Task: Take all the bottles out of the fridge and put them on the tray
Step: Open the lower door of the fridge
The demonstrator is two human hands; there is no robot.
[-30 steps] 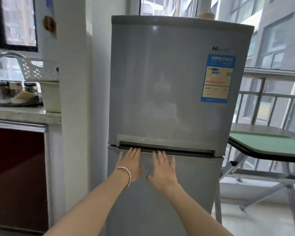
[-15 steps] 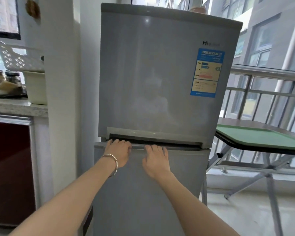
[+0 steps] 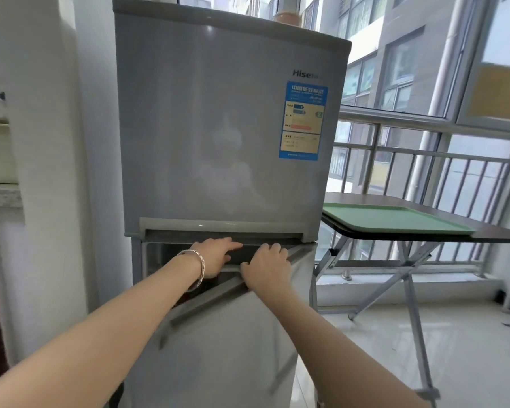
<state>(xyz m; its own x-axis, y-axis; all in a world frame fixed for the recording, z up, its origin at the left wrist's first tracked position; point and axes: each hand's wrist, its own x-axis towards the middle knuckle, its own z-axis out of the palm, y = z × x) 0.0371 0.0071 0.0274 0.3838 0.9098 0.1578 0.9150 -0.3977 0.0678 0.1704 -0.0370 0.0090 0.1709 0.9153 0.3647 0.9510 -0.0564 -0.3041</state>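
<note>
A grey two-door fridge (image 3: 218, 128) stands in front of me. Its upper door is closed. The lower door (image 3: 224, 334) is swung partly out, hinged on the right, with a dark gap showing at its top left. My left hand (image 3: 214, 257), with a bracelet on the wrist, reaches over the door's top edge into the gap. My right hand (image 3: 265, 267) grips the top edge of the lower door. No bottles can be seen; the inside is dark and mostly hidden. A green tray (image 3: 395, 220) lies empty on a folding table to the right.
The folding table (image 3: 498, 234) with metal legs stands close to the fridge's right side, before a railing and windows. A white pillar (image 3: 50, 172) is tight against the fridge's left. A counter edge (image 3: 0, 195) shows at far left. A small pot (image 3: 287, 17) sits on the fridge.
My hands went from flat on the lower door to curled over its top edge. The lower door has swung out from closed to partly open.
</note>
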